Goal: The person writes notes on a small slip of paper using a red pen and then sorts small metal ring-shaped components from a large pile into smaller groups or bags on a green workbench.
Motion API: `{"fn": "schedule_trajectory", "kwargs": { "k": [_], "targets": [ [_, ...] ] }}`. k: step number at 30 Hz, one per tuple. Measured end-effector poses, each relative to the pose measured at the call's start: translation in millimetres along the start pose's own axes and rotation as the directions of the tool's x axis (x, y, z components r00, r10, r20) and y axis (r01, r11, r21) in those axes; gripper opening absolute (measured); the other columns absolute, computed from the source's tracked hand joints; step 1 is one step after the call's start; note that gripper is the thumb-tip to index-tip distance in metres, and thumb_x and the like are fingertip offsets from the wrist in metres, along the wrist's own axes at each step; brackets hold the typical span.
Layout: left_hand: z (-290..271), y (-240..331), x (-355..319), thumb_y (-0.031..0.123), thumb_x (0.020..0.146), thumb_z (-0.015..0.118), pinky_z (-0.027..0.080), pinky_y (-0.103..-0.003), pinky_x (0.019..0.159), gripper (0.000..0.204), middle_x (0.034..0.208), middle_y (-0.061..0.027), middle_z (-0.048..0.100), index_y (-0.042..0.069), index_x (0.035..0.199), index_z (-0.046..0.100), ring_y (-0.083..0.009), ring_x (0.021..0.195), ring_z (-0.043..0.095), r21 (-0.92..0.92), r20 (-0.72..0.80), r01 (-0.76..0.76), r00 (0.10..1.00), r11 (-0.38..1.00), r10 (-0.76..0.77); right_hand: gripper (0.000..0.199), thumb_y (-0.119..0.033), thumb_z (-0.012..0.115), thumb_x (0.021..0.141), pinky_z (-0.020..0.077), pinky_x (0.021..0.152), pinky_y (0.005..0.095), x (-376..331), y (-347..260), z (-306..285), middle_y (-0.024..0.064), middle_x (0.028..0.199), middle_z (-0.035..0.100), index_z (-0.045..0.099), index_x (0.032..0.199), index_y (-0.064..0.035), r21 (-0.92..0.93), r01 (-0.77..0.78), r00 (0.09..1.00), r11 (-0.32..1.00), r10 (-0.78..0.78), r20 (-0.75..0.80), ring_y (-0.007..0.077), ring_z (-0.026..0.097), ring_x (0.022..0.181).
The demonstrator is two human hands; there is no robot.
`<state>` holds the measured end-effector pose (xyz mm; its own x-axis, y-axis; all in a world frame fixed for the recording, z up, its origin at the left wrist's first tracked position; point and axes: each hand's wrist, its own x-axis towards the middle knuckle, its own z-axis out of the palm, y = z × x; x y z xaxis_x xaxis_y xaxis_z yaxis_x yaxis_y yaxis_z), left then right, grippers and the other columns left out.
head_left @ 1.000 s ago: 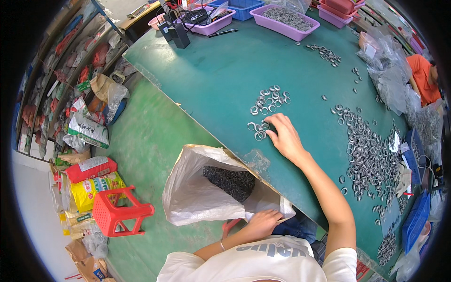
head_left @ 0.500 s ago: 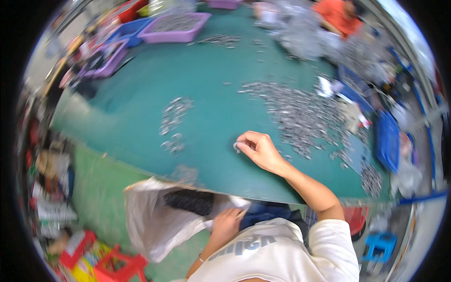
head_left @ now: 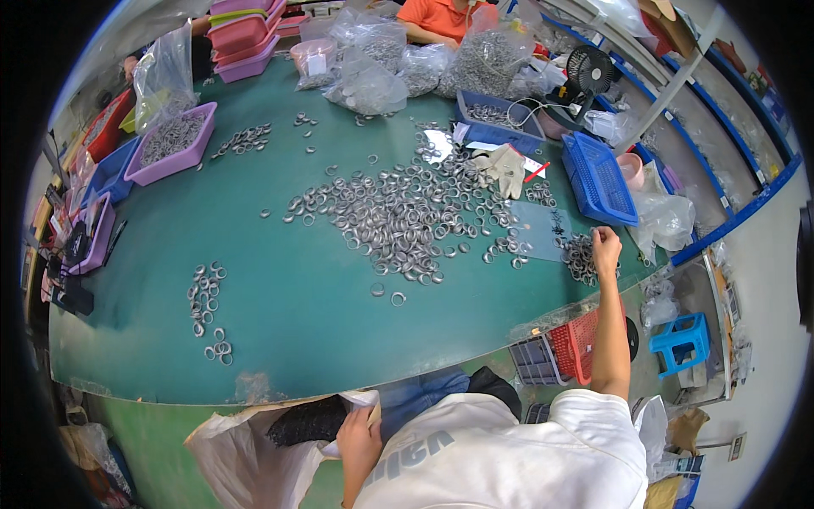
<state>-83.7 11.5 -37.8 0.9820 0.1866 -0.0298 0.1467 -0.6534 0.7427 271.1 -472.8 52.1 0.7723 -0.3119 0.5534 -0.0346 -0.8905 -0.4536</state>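
My right hand (head_left: pixel 605 251) reaches to the table's right end, over a small pile of grey metal rings (head_left: pixel 581 260). Its fingers are pinched together; whether a ring is between them is hidden. My left hand (head_left: pixel 360 439) is low by my lap, closed around a small tan piece (head_left: pixel 374 413) that pokes out at the fingertips. Beside it hangs an open white sack (head_left: pixel 246 454) with something black and rough (head_left: pixel 307 423) in its mouth. A large heap of rings (head_left: pixel 398 220) spreads over the green table (head_left: pixel 280 339). A smaller group of rings (head_left: pixel 203 297) lies at the left.
A blue basket (head_left: pixel 599 180), work gloves (head_left: pixel 507 170) and a clear plastic sheet (head_left: pixel 540 229) lie at the right. Bags of rings (head_left: pixel 487 64) stand at the back, near a person in orange (head_left: pixel 437 19). A purple tub of rings (head_left: pixel 174 142) stands at the far left.
My right hand has moved right, from mid-table with a ring in its fingers to the small pile at the right end. The view has turned right. My left hand stays low by the sack.
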Motion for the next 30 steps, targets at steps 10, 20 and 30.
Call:
{"fn": "schedule_trajectory", "kwargs": {
  "k": [10, 20, 30],
  "targets": [
    [-3.6, -6.7, 0.0, 0.012, 0.078, 0.067, 0.05, -0.043, 0.077, 0.027, 0.095, -0.015, 0.065, 0.006, 0.104, 0.062, -0.034, 0.089, 0.062, 0.06, -0.038, 0.013, 0.999, 0.998, -0.011, 0.012, -0.006, 0.064, 0.083, 0.0489, 0.074, 0.0392, 2.1, -77.2, 42.4, 0.0175, 0.087, 0.064, 0.067, 0.093, -0.0001, 0.093, 0.282, 0.947, 0.955, -0.293, 0.135, 0.0332, 0.063, 0.08],
    [3.1, -14.6, -10.4, 0.014, 0.083, 0.064, 0.05, -0.043, 0.076, 0.022, 0.094, -0.0153, 0.065, 0.005, 0.102, 0.062, -0.0349, 0.087, 0.062, -0.017, -0.044, 0.074, 0.996, 0.997, -0.074, 0.048, -0.015, 0.071, 0.081, 0.0388, 0.103, 0.043, -187.9, -435.1, 134.2, 0.0196, 0.126, 0.052, 0.054, 0.124, -0.0025, 0.888, 0.361, 0.157, 0.285, -0.957, 0.243, 0.0375, 0.048, 0.12],
    [3.9, -10.0, -7.7, 0.014, 0.083, 0.063, 0.049, -0.041, 0.078, 0.022, 0.093, -0.0126, 0.062, 0.005, 0.103, 0.062, -0.0321, 0.09, 0.06, -0.063, -0.048, 0.094, 0.994, 0.994, -0.097, 0.051, -0.035, 0.068, 0.084, 0.0274, 0.111, 0.0496, -305.7, -575.2, 216.8, 0.0196, 0.141, 0.041, 0.056, 0.128, -0.0112, 0.875, 0.444, -0.002, 0.193, -0.976, 0.216, 0.0395, 0.035, 0.133]
  ]
}}
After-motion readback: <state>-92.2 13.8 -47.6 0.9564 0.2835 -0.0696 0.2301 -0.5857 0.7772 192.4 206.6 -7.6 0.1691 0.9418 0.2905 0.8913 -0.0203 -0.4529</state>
